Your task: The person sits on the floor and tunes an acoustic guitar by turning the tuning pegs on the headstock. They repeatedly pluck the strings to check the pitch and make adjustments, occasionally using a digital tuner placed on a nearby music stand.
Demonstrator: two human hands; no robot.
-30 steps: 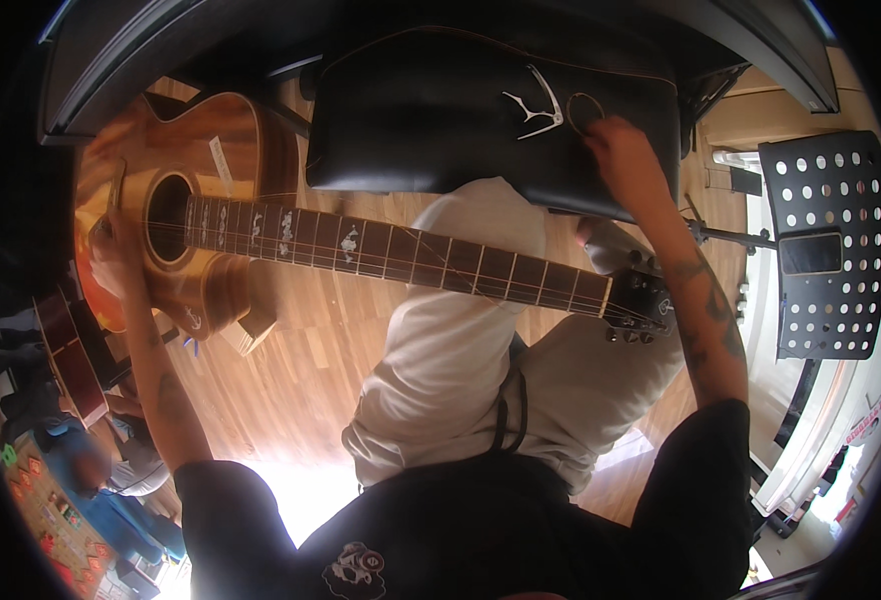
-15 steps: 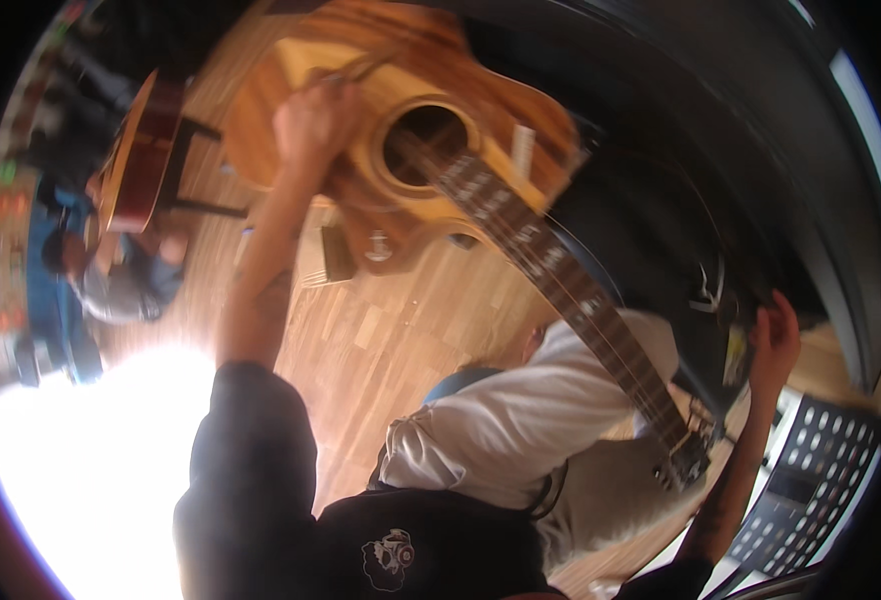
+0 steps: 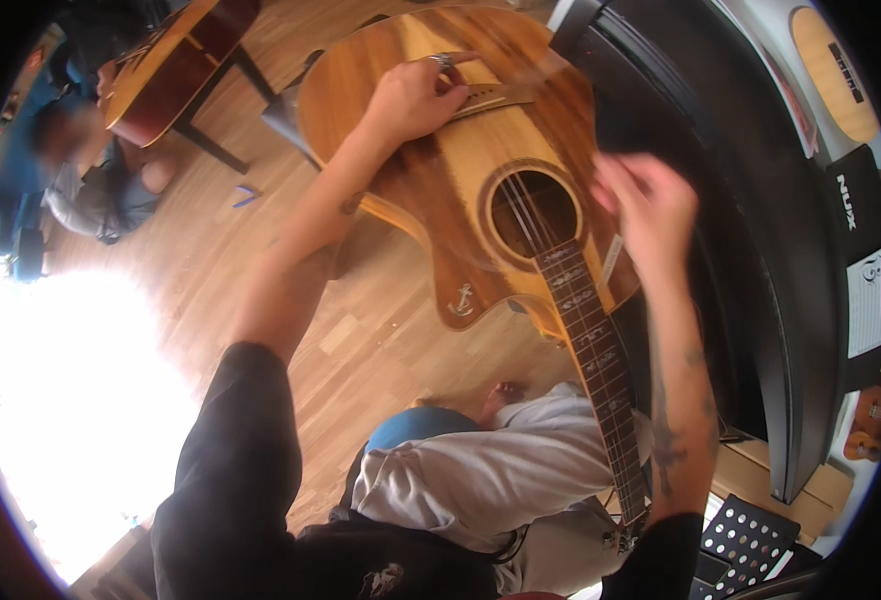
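An acoustic guitar (image 3: 431, 190) of striped brown wood lies in front of me, its body at the far side. Its neck (image 3: 601, 360) slants down toward my right thigh, and strings cross the sound hole (image 3: 531, 213). My left hand (image 3: 416, 100), with a ring on one finger, rests at the bridge (image 3: 491, 98); its index finger is stretched out and apart from the thumb, the other fingers partly hidden. Beside the body's right edge is my right hand (image 3: 651, 200), slightly blurred, with thumb and fingers pinched together. Whatever is in that pinch is too small to make out.
A long black piece of furniture (image 3: 711, 200) stands close on the right. At upper left another guitar (image 3: 176, 70) lies on a dark stand, near a seated person (image 3: 101, 185). A blue object (image 3: 246, 196) lies on the wooden floor. A perforated black music stand (image 3: 751, 535) is at lower right.
My right hand has come from the far right, near the headstock, up to the guitar's body. The left hand stays around the bridge, its index finger now stretched out. The whole view has shifted.
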